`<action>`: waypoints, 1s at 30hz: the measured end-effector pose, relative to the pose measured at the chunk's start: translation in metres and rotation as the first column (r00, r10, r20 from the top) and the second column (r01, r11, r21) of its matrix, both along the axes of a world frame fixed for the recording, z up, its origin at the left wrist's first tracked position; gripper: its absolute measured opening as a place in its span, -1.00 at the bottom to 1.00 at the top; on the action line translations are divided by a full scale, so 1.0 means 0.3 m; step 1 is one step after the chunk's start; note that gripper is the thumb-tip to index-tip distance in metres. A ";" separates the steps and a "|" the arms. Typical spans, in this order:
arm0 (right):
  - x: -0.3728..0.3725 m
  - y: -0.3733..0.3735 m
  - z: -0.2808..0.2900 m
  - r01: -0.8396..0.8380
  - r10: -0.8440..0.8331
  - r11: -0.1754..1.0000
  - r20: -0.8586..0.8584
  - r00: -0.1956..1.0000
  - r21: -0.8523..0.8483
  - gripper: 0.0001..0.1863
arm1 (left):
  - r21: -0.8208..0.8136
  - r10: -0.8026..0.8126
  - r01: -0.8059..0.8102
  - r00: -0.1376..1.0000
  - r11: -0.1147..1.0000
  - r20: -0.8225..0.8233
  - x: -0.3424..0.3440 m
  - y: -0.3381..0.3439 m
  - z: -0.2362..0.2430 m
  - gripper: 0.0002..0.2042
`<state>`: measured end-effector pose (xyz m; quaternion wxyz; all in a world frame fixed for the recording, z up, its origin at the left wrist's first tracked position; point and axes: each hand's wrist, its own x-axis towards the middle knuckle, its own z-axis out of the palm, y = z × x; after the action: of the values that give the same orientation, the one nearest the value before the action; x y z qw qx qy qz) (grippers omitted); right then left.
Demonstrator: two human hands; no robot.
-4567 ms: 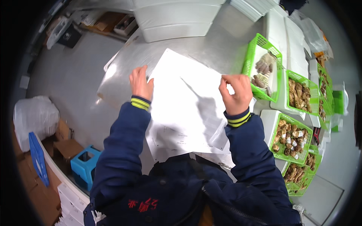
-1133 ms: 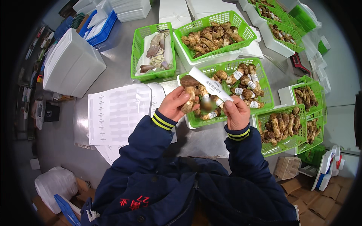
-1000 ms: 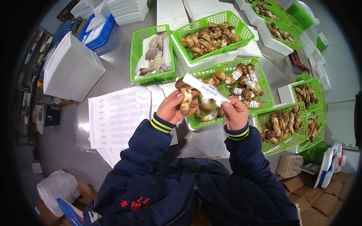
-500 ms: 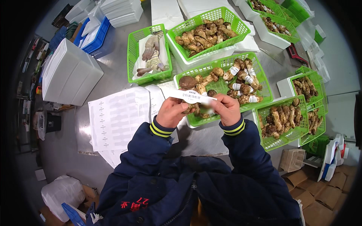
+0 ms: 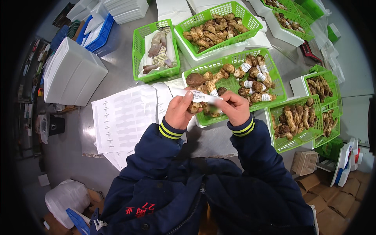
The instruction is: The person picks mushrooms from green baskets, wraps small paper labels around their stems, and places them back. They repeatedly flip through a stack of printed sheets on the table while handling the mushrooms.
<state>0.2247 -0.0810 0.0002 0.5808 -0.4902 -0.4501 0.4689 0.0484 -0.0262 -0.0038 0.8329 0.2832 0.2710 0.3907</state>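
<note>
A white paper label strip (image 5: 200, 96) is stretched between my two hands above the front green basket (image 5: 282, 87). My left hand (image 5: 179, 112) grips its left end, thumb on top. My right hand (image 5: 235, 109) pinches the right end. A brown mushroom (image 5: 194, 107) shows just below the strip; whether my left fingers hold it or it lies in the basket, I cannot tell. In that basket, several mushrooms on the right wear white label bands (image 5: 247, 67). Bare mushrooms, one with a broad dark cap (image 5: 196, 80), lie at its left.
Printed label sheets (image 5: 125, 121) lie left of my hands. Behind are a green basket with striped gloves (image 5: 159, 58) and another heaped with mushrooms (image 5: 215, 31). More mushroom baskets (image 5: 295, 121) stand right. White foam boxes (image 5: 74, 74) and a blue crate (image 5: 102, 37) stand far left.
My left thumb has moved up onto the label, covering more of its left part. The strip now tilts slightly down to the right. The view has shifted a little.
</note>
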 end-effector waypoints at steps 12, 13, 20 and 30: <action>-0.009 0.017 -0.015 0.087 -0.090 0.995 0.067 0.994 0.052 -0.84 | -0.107 -0.025 0.044 0.985 0.993 0.172 0.031 -0.038 0.052 -0.62; -0.015 0.018 -0.009 0.079 -0.082 0.996 0.069 0.994 0.047 -0.84 | -0.133 -0.044 0.078 0.968 0.988 0.246 0.027 -0.040 0.051 -0.63; -0.050 0.003 0.007 -0.067 0.053 0.997 -0.272 0.961 -0.045 -0.87 | -0.213 -0.138 0.229 0.918 0.950 0.372 0.020 -0.060 0.061 -0.62; -0.086 0.001 -0.010 0.003 -0.049 0.994 -0.425 0.904 -0.109 -0.74 | -0.210 -0.197 0.300 0.894 0.931 0.404 0.019 -0.055 0.059 -0.58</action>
<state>0.1987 -0.0808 -0.0029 0.6448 -0.4115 -0.2799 0.5801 0.0541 -0.0425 0.0139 0.9430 0.1211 0.1178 0.2869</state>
